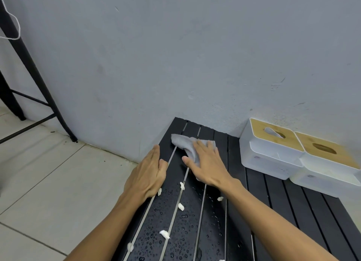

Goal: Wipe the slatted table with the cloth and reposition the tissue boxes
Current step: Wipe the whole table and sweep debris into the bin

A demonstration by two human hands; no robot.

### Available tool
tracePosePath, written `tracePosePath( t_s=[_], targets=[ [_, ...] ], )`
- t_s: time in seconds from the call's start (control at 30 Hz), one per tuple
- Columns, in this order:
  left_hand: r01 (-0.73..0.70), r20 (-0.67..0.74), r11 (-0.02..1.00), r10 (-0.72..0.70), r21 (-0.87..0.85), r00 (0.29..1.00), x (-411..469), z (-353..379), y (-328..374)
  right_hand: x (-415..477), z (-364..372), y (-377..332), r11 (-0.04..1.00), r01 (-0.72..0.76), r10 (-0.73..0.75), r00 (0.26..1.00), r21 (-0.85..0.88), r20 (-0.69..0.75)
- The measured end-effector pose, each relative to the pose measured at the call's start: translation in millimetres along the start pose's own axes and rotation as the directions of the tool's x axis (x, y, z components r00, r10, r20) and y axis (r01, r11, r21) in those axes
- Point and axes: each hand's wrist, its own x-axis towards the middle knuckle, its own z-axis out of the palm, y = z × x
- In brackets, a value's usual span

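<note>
**Wiping under way, boxes untouched**

While your right hand (207, 164) presses the grey cloth (190, 145) flat, fingers spread, at the far end of the slatted table (273, 206) near the wall, your left hand (149, 174) lies open along the table's left edge, holding nothing. You are in the wiping step. Water drops (166, 235) and white scraps (164, 234) cover the near slats, so draw the cloth toward you next. The two tissue boxes (273, 149) sit touching at the far right, not yet moved.
</note>
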Motion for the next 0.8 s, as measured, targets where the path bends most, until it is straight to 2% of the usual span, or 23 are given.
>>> tracePosePath(
  t_s=[0.1, 0.23, 0.3, 0.33, 0.37, 0.4, 0.43, 0.47, 0.5, 0.53, 0.57, 0.63, 0.67, 0.7, 0.73, 0.8],
  targets=[
    [0.006, 0.000, 1.000, -0.006, 0.006, 1.000, 0, -1, 1, -3, 2, -4, 0.998, -0.021, 0.021, 1.000, 0.058, -0.001],
    [0.008, -0.001, 1.000, -0.008, 0.014, 1.000, -1, -1, 3, 4, -10, -16, 0.979, -0.051, 0.085, 0.982, 0.196, -0.168],
    [0.005, 0.002, 1.000, -0.005, 0.016, 1.000, -1, -1, 2, 7, -28, -27, 0.936, -0.068, 0.142, 0.971, 0.345, -0.194],
    [0.000, 0.000, 1.000, 0.000, 0.018, 1.000, -1, -1, 2, 9, -39, -30, 0.871, -0.099, 0.202, 0.965, 0.481, -0.168],
    [-0.004, -0.004, 1.000, 0.004, 0.022, 1.000, -1, -1, 2, 14, -49, -31, 0.741, -0.170, 0.273, 0.960, 0.650, -0.061],
    [-0.006, -0.009, 1.000, 0.006, 0.024, 1.000, 0, -1, 1, 19, -58, -29, 0.549, -0.255, 0.304, 0.948, 0.796, 0.094],
    [-0.006, -0.011, 1.000, 0.007, 0.024, 1.000, 0, -1, 1, 23, -66, -23, 0.371, -0.338, 0.302, 0.925, 0.865, 0.232],
    [-0.006, -0.011, 1.000, 0.006, 0.023, 1.000, 0, -1, 1, 26, -70, -16, 0.254, -0.394, 0.302, 0.900, 0.883, 0.315],
    [-0.005, -0.006, 1.000, 0.005, 0.024, 1.000, 0, -1, 1, 29, -72, -8, 0.235, -0.427, 0.333, 0.879, 0.873, 0.340],
    [-0.006, -0.002, 1.000, 0.006, 0.027, 1.000, 0, -1, 1, 30, -74, -3, 0.265, -0.441, 0.389, 0.863, 0.858, 0.323],
    [-0.008, 0.000, 0.999, 0.008, 0.032, 1.000, 0, -1, 1, 30, -74, 3, 0.358, -0.443, 0.457, 0.851, 0.822, 0.259],
    [-0.013, -0.003, 0.999, 0.013, 0.037, 1.000, 0, 0, 1, 27, -71, 11, 0.605, -0.389, 0.538, 0.843, 0.695, 0.003],
    [-0.013, -0.003, 0.999, 0.014, 0.037, 1.000, 1, 0, 1, 25, -69, 11, 0.729, -0.327, 0.505, 0.850, 0.602, -0.151],
    [-0.014, -0.002, 0.999, 0.014, 0.037, 1.000, 1, 0, 1, 22, -67, 11, 0.835, -0.239, 0.405, 0.876, 0.496, -0.261],
    [-0.015, -0.004, 0.999, 0.015, 0.037, 1.000, 1, 0, 1, 18, -63, 8, 0.922, -0.127, 0.246, 0.921, 0.365, -0.301],
    [-0.014, -0.011, 0.999, 0.014, 0.044, 1.000, 1, 1, 0, 19, -45, 4, 0.995, 0.056, -0.040, 0.983, 0.085, -0.178]
  ],
)
